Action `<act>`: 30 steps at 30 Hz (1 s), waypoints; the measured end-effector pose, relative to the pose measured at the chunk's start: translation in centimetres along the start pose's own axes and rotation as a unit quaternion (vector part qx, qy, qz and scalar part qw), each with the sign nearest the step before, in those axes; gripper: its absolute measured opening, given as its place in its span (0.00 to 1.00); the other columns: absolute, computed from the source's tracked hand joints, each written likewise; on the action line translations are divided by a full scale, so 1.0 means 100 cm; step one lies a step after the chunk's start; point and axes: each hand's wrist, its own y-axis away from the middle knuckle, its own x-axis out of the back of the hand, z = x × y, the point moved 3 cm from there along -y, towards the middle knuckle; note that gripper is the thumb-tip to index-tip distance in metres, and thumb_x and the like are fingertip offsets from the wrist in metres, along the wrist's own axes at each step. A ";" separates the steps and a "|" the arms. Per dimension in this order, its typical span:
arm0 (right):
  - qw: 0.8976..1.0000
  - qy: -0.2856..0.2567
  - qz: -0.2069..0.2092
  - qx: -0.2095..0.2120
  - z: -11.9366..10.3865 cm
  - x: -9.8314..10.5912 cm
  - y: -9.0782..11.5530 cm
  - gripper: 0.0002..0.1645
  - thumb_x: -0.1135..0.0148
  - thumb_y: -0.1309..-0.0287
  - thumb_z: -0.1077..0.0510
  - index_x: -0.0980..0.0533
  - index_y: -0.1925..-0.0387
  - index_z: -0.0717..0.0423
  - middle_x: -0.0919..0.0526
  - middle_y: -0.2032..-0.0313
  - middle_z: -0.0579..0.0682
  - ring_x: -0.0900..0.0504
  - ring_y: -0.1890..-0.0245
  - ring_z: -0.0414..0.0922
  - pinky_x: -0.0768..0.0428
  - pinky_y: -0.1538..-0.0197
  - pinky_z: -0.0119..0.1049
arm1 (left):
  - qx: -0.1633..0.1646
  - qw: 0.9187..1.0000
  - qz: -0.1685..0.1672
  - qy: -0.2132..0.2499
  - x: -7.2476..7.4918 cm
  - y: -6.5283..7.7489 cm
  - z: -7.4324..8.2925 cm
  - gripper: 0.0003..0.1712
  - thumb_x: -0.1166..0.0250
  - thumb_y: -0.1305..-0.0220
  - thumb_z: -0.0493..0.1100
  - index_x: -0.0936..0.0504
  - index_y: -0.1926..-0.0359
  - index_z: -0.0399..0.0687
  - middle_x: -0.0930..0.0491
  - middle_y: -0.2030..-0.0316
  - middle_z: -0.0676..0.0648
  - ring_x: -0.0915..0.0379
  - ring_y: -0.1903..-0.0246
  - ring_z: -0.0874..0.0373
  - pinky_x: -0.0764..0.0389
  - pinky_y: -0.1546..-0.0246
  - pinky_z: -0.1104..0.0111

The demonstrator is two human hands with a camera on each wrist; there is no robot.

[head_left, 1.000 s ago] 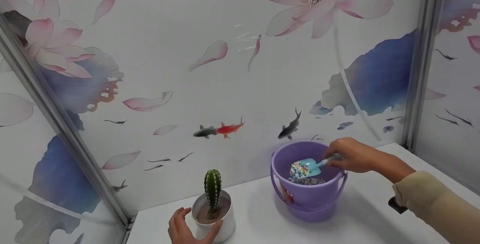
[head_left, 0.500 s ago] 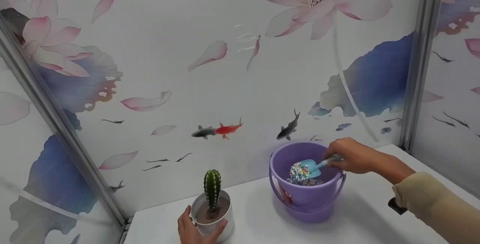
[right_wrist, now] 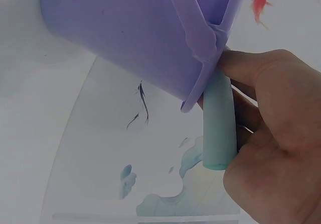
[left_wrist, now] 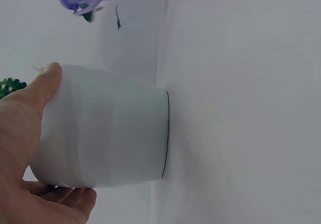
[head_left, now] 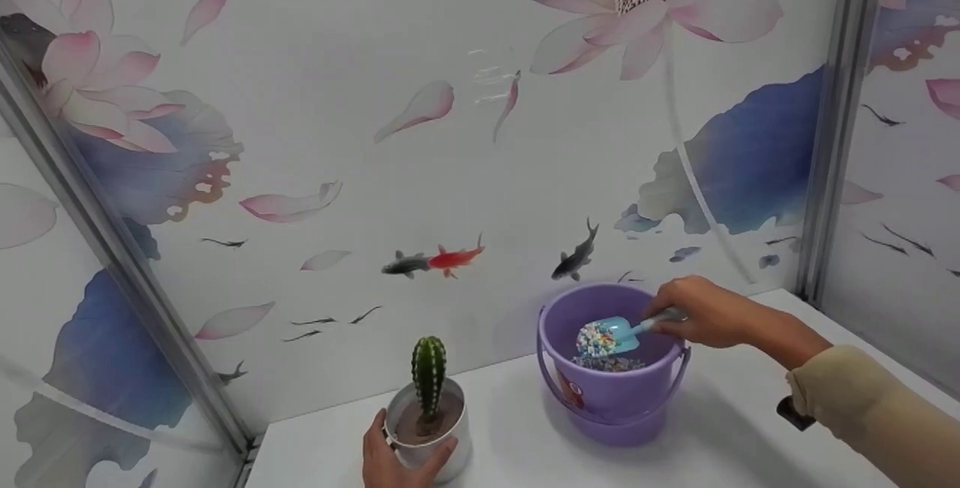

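Observation:
In the head view my left hand [head_left: 401, 458] grips the white flowerpot [head_left: 450, 458] at its left and front, near the rim. A ribbed green cactus [head_left: 429, 379] stands upright in the brown fill of the pot. The left wrist view shows the thumb and fingers on opposite sides of the pot [left_wrist: 110, 128]. My right hand [head_left: 709, 311] holds a light blue scoop [head_left: 622, 334] by its handle [right_wrist: 219, 123], over the right rim of a purple bucket [head_left: 622, 398]. Small multicoloured beads [head_left: 596, 339] lie heaped in the scoop, inside the bucket's mouth. More small grains [head_left: 619, 364] lie below it.
Bucket and pot share a white table [head_left: 510, 450], the bucket to the right. Behind rises a white wall panel [head_left: 315, 97] printed with lotus flowers and fish. Metal posts [head_left: 832, 135] stand at the corners. The bucket's handle [head_left: 555, 387] hangs down in front.
My left hand has closed in on the flowerpot, its fingers moving right onto the pot's side. The pot and cactus have shifted slightly right. The right hand and scoop stay almost still.

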 end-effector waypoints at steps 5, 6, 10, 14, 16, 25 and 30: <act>1.000 -0.009 0.003 -0.004 -0.004 0.003 -0.004 0.12 0.31 0.39 0.58 0.13 0.54 0.46 0.12 0.59 0.41 0.15 0.57 0.40 0.12 0.54 0.39 | -0.005 1.000 0.011 0.006 0.000 -0.001 -0.003 0.73 0.21 0.65 0.73 0.43 0.28 0.35 0.32 0.37 0.31 0.28 0.40 0.38 0.18 0.42 0.50; 1.000 -0.011 0.006 -0.002 -0.006 0.004 -0.005 0.12 0.31 0.38 0.58 0.13 0.53 0.46 0.12 0.59 0.41 0.15 0.57 0.40 0.12 0.54 0.39 | -0.005 1.000 0.012 0.008 0.000 -0.001 -0.003 0.74 0.21 0.65 0.73 0.43 0.28 0.36 0.33 0.37 0.31 0.28 0.40 0.38 0.18 0.42 0.50; 1.000 -0.018 0.015 0.008 -0.014 0.010 -0.007 0.12 0.31 0.37 0.56 0.13 0.52 0.46 0.12 0.58 0.41 0.15 0.57 0.41 0.12 0.53 0.40 | -0.003 1.000 0.010 0.012 0.001 -0.002 -0.003 0.74 0.22 0.66 0.75 0.44 0.28 0.36 0.33 0.36 0.32 0.29 0.39 0.37 0.18 0.42 0.51; 1.000 -0.017 0.017 0.019 -0.022 0.011 -0.012 0.12 0.32 0.36 0.54 0.14 0.52 0.45 0.12 0.57 0.40 0.15 0.56 0.41 0.13 0.53 0.40 | 0.003 1.000 0.009 0.005 0.001 -0.003 -0.006 0.75 0.23 0.67 0.77 0.44 0.27 0.37 0.34 0.36 0.32 0.29 0.39 0.37 0.18 0.42 0.49; 0.999 -0.017 0.018 0.023 -0.026 0.011 -0.016 0.12 0.32 0.36 0.54 0.14 0.52 0.45 0.12 0.57 0.40 0.15 0.56 0.42 0.13 0.53 0.40 | 0.007 1.000 0.006 0.003 0.001 -0.004 -0.007 0.75 0.23 0.67 0.76 0.45 0.27 0.37 0.34 0.36 0.32 0.30 0.38 0.37 0.19 0.41 0.47; 0.999 -0.022 0.025 0.039 -0.046 0.008 -0.031 0.12 0.31 0.37 0.56 0.13 0.52 0.46 0.12 0.57 0.41 0.15 0.55 0.42 0.13 0.52 0.41 | 0.010 1.000 -0.003 0.009 -0.002 -0.004 -0.006 0.77 0.22 0.69 0.77 0.45 0.27 0.38 0.35 0.34 0.32 0.32 0.36 0.37 0.23 0.36 0.46; 0.999 -0.025 0.017 0.032 -0.055 0.001 -0.042 0.12 0.31 0.38 0.57 0.13 0.52 0.46 0.11 0.56 0.41 0.15 0.54 0.42 0.13 0.50 0.43 | 0.007 1.000 0.008 0.003 -0.005 -0.003 -0.005 0.76 0.22 0.70 0.77 0.43 0.28 0.38 0.34 0.35 0.33 0.32 0.36 0.38 0.23 0.36 0.46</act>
